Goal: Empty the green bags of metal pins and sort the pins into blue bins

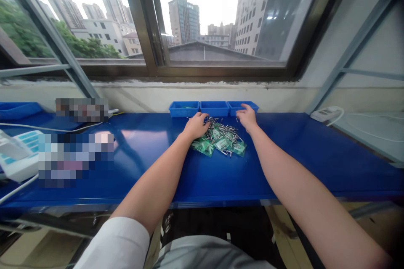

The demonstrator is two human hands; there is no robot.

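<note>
Green, glossy packets (203,148) and slim, silvery pins (233,131) are forming one loose heap (222,138) on the blue table (214,183); in the head view, that heap is lying between the left hand (196,126) and the right hand (248,118). The left is sitting nearer, resting against the heap's far left edge, fingers bending and thumb standing apart, loosely open. The right is hovering just beyond the far right side, forefinger extending over the right bin (232,112); whether it is pinching anything, I cannot tell. The pins are pointing every way, giving no single long axis. Straight, smooth and metallic, they are lying among flat, crinkled, see-through packets. Farther off, the left bin (184,112) and the middle bin (214,112) are completing a row of shallow blue boxes, seemingly plastic.
</note>
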